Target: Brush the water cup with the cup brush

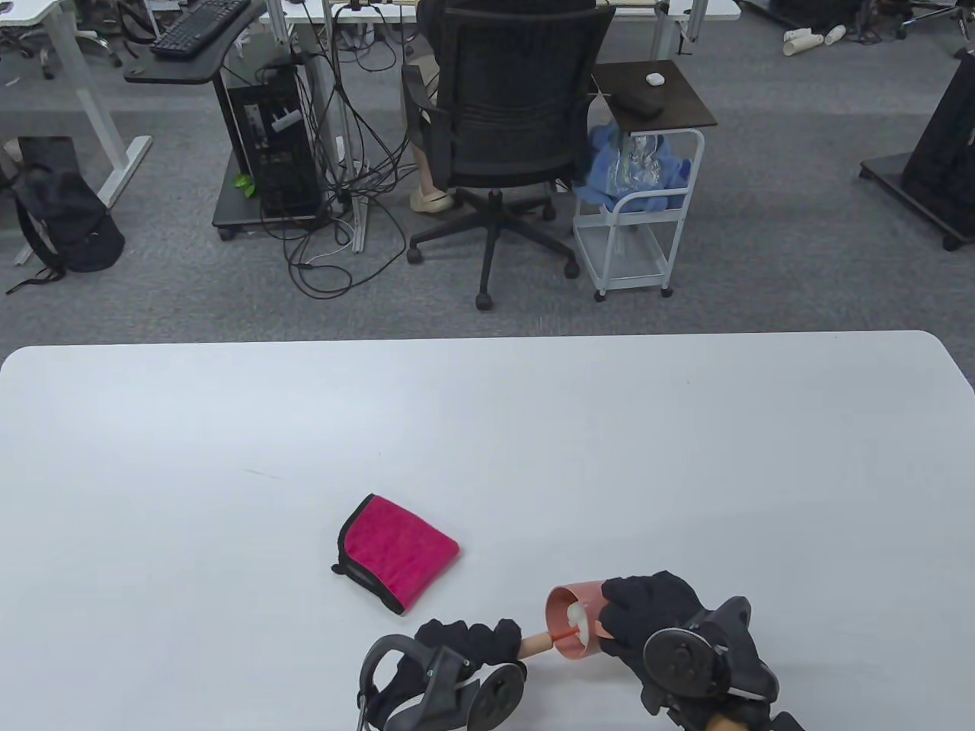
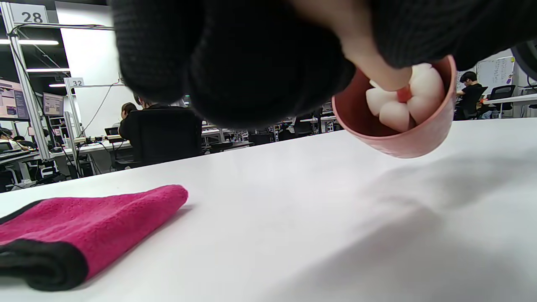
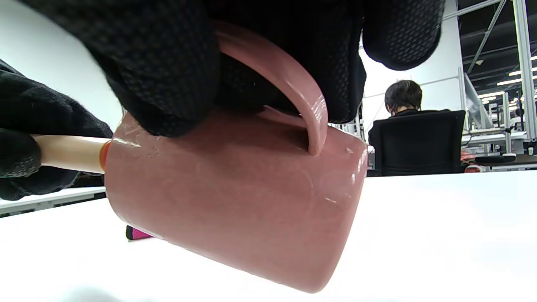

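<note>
White signs (image 2: 28,14) on frame posts read 28; 32.

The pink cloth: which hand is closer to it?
Left. The left hand, gripping the brush, sits just below the cloth; the right hand, holding the cup, is farther right.

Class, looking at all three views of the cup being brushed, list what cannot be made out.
- Cup interior, right wrist view: hidden by its own wall.
- Brush handle, table view: mostly hidden inside the left hand.
- Cup's far half, table view: covered by the right hand.
- Cloth, left wrist view: cut off by the left edge.
</note>
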`<state>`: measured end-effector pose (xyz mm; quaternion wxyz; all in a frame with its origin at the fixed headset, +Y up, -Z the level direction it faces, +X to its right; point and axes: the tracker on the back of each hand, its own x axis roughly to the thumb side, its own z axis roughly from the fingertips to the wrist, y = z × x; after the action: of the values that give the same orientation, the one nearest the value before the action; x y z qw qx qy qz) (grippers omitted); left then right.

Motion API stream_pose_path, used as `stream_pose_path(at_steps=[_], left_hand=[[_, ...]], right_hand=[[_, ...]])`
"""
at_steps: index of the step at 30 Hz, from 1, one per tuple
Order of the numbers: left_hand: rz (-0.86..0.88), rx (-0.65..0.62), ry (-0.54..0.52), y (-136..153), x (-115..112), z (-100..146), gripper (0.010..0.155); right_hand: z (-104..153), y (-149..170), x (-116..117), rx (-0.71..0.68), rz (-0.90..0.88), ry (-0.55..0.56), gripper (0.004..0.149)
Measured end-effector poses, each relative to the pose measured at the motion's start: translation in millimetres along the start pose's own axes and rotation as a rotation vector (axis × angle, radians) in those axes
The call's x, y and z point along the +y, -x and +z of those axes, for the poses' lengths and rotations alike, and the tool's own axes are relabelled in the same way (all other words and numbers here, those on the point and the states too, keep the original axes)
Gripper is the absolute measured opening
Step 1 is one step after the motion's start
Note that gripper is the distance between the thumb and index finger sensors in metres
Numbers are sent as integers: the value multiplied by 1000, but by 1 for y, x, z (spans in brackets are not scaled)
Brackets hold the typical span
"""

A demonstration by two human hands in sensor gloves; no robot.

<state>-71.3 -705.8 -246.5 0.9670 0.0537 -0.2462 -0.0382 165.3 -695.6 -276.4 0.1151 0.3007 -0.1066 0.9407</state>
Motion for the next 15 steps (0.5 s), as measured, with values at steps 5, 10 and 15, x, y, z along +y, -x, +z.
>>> stream_pose_path(at_steps=[5, 10, 15], left_hand=[[7, 25, -5, 5, 1, 1, 54], [11, 27, 2, 7, 1, 1, 54], [16, 56, 7, 11, 2, 1, 55]], right_hand=[[0, -1, 1, -3, -5, 1, 34], [-1, 3, 5, 17, -62, -9, 35], [-1, 5, 6, 18, -81, -10, 35]])
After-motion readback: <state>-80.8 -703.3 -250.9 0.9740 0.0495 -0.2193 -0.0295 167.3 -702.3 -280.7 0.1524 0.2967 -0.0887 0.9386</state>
